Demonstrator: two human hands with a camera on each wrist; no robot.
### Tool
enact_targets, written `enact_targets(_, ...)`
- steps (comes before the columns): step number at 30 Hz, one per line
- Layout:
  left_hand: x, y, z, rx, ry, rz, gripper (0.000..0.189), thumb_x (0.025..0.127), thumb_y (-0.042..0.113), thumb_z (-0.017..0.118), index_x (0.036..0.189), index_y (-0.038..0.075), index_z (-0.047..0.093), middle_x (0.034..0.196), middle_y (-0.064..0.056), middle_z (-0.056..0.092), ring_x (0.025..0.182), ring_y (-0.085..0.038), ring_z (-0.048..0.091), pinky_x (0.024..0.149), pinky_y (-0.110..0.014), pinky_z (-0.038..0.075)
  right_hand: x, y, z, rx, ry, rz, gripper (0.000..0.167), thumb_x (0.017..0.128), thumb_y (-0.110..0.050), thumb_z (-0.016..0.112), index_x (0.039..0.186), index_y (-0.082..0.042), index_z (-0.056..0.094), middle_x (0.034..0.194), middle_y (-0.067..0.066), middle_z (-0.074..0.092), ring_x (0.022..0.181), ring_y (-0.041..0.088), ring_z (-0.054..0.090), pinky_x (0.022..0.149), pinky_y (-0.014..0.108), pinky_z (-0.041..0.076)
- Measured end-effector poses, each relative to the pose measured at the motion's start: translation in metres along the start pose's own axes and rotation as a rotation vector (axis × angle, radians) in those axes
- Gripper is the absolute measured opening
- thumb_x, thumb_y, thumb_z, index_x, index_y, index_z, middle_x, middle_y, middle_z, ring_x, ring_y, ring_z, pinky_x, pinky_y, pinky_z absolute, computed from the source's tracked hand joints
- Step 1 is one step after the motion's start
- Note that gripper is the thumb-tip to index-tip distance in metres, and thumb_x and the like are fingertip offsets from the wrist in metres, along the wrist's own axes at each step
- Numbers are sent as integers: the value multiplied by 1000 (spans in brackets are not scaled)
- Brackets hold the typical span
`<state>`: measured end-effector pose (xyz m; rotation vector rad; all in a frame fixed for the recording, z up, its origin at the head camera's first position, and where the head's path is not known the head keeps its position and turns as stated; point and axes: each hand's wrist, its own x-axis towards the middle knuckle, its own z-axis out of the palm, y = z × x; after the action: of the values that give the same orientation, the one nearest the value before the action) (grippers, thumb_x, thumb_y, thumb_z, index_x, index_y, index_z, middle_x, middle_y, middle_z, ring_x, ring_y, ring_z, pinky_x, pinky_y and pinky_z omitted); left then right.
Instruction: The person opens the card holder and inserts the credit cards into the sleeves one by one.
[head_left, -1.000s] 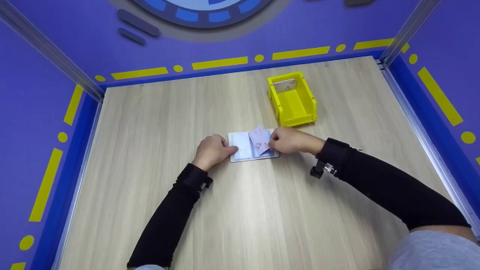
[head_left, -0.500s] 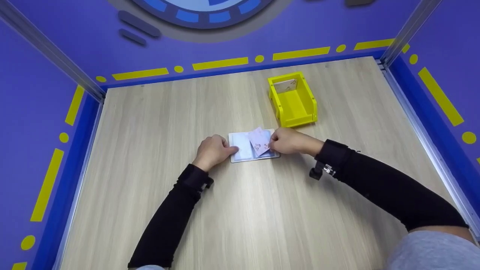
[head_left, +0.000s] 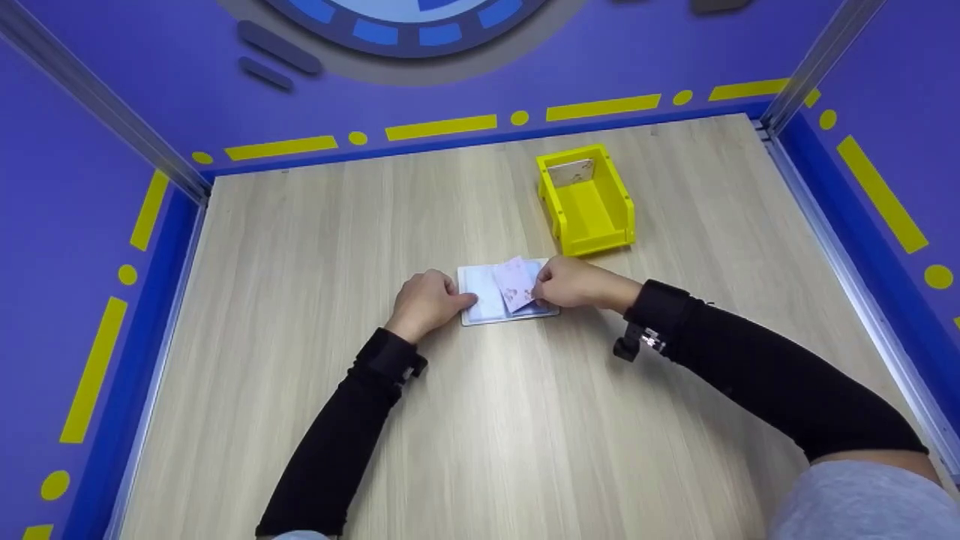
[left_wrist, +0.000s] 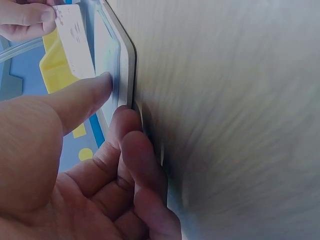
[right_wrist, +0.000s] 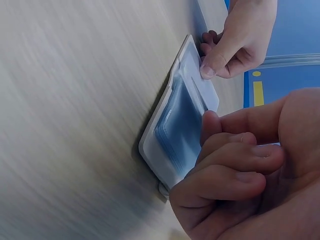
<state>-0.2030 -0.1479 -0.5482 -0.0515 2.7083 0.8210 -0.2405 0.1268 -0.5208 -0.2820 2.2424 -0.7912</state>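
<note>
An open card holder (head_left: 484, 301) with clear plastic sleeves lies flat on the table, its pages side by side. My left hand (head_left: 426, 301) pinches its left edge, thumb on the page and fingers at the border. A pink patterned card (head_left: 513, 283) stands tilted over the middle fold, pinched at its right side by my right hand (head_left: 579, 282). In the left wrist view the card (left_wrist: 74, 42) slants down toward the page near my thumb. The right wrist view shows the stacked sleeves (right_wrist: 180, 125), while my fingers hide most of the card.
Behind the right hand stands a yellow open-front bin (head_left: 589, 214), with a patterned card (head_left: 571, 172) leaning against its back wall. Blue panels (head_left: 450, 97) with yellow marks enclose the wooden table (head_left: 337, 225) at the back and sides.
My right hand has shifted slightly left, carrying the pink card a little left and down over the fold. My left hand and the card holder stay in place.
</note>
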Motion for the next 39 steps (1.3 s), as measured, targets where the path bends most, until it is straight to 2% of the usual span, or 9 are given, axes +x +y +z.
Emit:
enact_targets(14, 0, -1, 0, -1, 6, 7, 49, 94, 47, 86, 64, 20, 58, 62, 9, 49, 62, -14, 49, 58, -30, 35, 3, -4, 6, -39, -30, 0, 27, 103, -22, 63, 79, -11, 68, 65, -8, 44, 61, 11, 41, 58, 28, 32)
enact_targets(19, 0, -2, 0, -2, 6, 10, 50, 94, 47, 86, 64, 20, 57, 62, 9, 49, 62, -14, 49, 58, -30, 35, 5, -6, 7, -49, 7, 10, 26, 104, -24, 66, 86, -10, 77, 68, -6, 50, 64, 12, 45, 59, 28, 34)
enact_targets(24, 0, -2, 0, -6, 3, 8, 49, 94, 46, 86, 65, 20, 57, 63, 9, 49, 61, -14, 48, 58, -30, 34, 8, -11, 10, -113, 47, 11, 27, 104, -29, 67, 94, -9, 82, 73, -3, 56, 68, 15, 51, 61, 28, 38)
enact_targets(32, 0, -1, 1, -7, -1, 3, 48, 94, 46, 87, 65, 19, 59, 64, 9, 50, 62, -14, 49, 58, -30, 35, 13, -19, 16, -179, 78, 21, 33, 102, -27, 63, 71, -14, 64, 65, -4, 43, 64, 17, 44, 61, 32, 35)
enact_targets(39, -1, 0, -1, 6, 10, 3, 47, 94, 46, 87, 67, 19, 59, 67, 7, 52, 64, -16, 50, 60, -31, 35, 16, -22, 22, -186, 68, -16, 33, 100, -24, 64, 68, -16, 61, 63, -5, 44, 61, 15, 44, 59, 31, 34)
